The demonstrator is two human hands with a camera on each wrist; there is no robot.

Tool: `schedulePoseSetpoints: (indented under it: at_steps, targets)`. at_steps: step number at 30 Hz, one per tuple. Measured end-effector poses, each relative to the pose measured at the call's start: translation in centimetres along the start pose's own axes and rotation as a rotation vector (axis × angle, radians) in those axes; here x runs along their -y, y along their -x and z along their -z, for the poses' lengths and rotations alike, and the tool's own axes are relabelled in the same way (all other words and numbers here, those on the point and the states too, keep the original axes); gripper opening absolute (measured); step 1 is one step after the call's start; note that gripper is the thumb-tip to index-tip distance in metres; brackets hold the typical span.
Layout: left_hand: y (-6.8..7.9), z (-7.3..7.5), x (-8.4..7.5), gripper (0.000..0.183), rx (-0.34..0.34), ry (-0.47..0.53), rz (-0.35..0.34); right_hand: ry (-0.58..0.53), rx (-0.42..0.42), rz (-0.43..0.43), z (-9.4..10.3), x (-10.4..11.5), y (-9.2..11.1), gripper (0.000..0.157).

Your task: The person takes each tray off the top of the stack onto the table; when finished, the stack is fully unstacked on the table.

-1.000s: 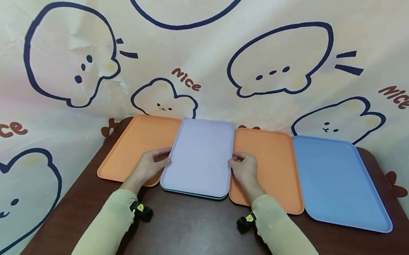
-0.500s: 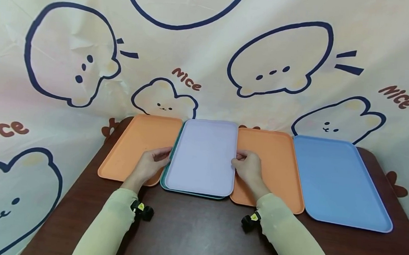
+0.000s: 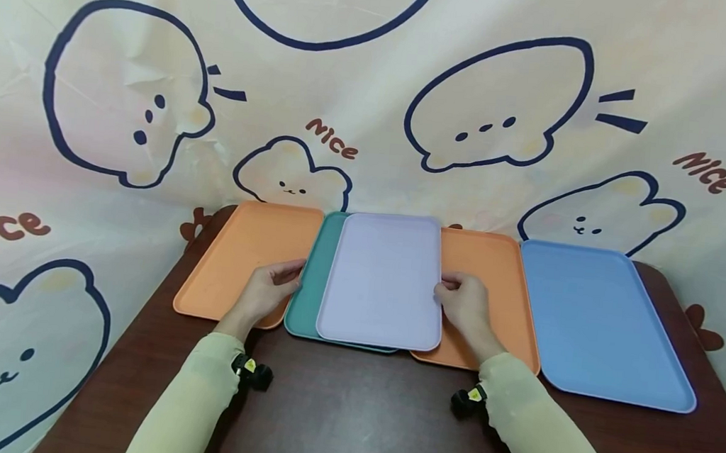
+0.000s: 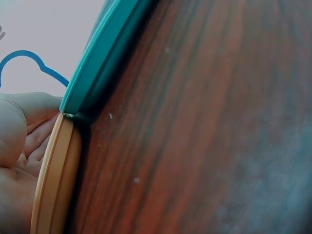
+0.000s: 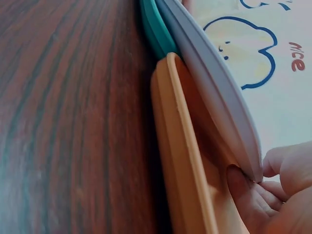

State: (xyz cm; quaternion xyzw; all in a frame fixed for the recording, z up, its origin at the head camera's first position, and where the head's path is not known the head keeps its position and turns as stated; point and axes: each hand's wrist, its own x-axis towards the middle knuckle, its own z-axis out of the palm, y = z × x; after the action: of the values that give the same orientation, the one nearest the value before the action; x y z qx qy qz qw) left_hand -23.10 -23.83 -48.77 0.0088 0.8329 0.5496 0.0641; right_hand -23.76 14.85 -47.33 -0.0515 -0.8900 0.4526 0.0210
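In the head view a lavender tray lies partly over a teal tray, whose left strip shows. My right hand pinches the lavender tray's right edge, thumb above and fingers below. The right wrist view shows the lavender rim raised at a slant over the right orange tray. At the teal tray's left edge, my left hand holds the rim between thumb and fingers, above the left orange tray. Its fingertips are partly hidden in the left wrist view.
A blue tray lies at the right end of the row. All the trays are on a dark brown wooden table. Behind it hangs a pale cloth with drawn animals.
My right hand has drawn the lavender tray to the right, uncovering a strip of the teal tray and covering part of the right orange one. The left hand has stayed in place.
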Motion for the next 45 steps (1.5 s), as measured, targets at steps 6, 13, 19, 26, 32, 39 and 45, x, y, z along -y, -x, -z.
schedulePoseSetpoints:
  at_steps: [6,13,19,26,32,39,45]
  targets:
    - [-0.1,0.0,0.2,0.049,0.013,0.006,-0.003,0.046,-0.071,0.041,1.3,-1.0,0.4,0.035]
    - [0.0,-0.1,0.3,0.049,0.016,-0.020,0.011,0.076,-0.074,0.036,3.0,-2.5,0.2,0.036]
    - [0.0,0.1,0.1,0.049,0.017,-0.021,0.012,0.079,-0.020,0.045,4.8,-3.4,-0.2,0.036]
    - [0.0,0.2,0.0,0.050,0.017,-0.018,0.017,0.095,0.040,0.125,6.9,-4.5,-0.6,0.035]
    - [0.0,0.2,0.1,0.050,0.020,-0.018,0.010,0.143,0.103,0.225,8.8,-4.7,-0.6,0.032]
    - [0.0,0.1,0.1,0.049,0.009,-0.016,0.019,0.164,0.175,0.331,9.9,-4.4,0.0,0.022]
    - [0.1,0.1,-0.1,0.050,0.006,-0.022,0.011,0.148,0.256,0.447,10.2,-3.7,1.0,0.019]
